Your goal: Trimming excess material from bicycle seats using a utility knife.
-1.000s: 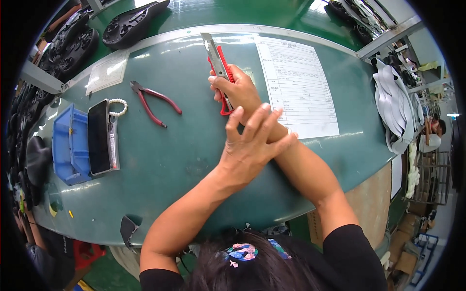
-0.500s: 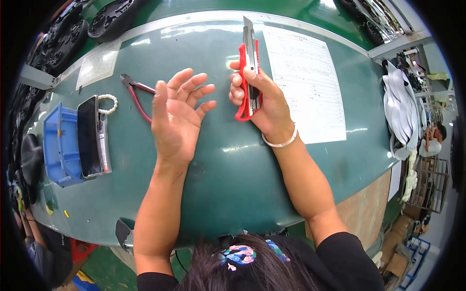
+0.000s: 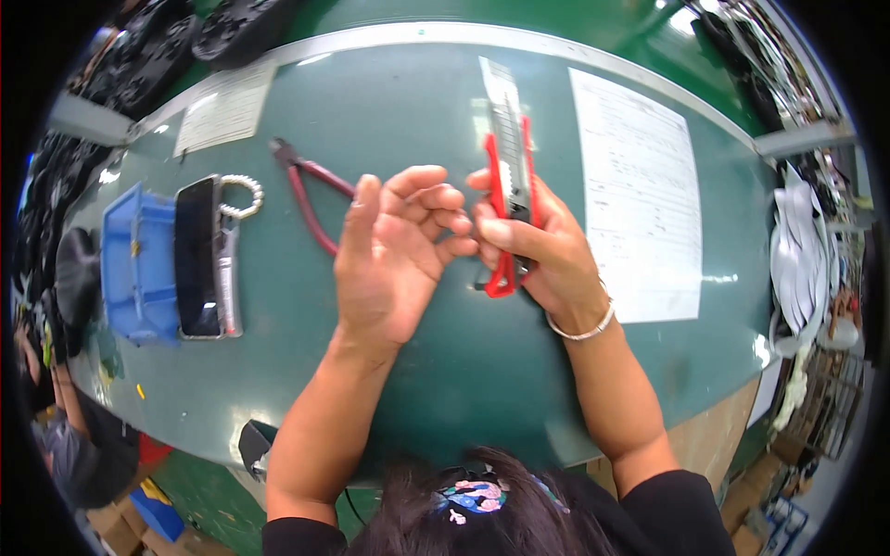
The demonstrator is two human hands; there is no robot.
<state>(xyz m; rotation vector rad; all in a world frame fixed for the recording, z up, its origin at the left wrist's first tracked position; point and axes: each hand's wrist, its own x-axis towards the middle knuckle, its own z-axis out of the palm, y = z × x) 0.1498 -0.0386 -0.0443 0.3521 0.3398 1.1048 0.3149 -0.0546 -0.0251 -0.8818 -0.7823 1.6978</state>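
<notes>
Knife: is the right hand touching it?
Touching. The head view shows the right hand closed round the knife, thumb across its handle.

The table (image 3: 464, 380) is green, the cutter (image 3: 515, 190) red and silver, the bin (image 3: 139, 269) near the left edge blue.

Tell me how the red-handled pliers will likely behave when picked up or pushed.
The pliers are probably heavy for their size, judging by the metal-looking head. With the red handles spread apart, they may fold or swing if lifted by just one. Lying flat on a smooth, glossy table, they would likely slide when pushed rather than roll or tip.
</notes>
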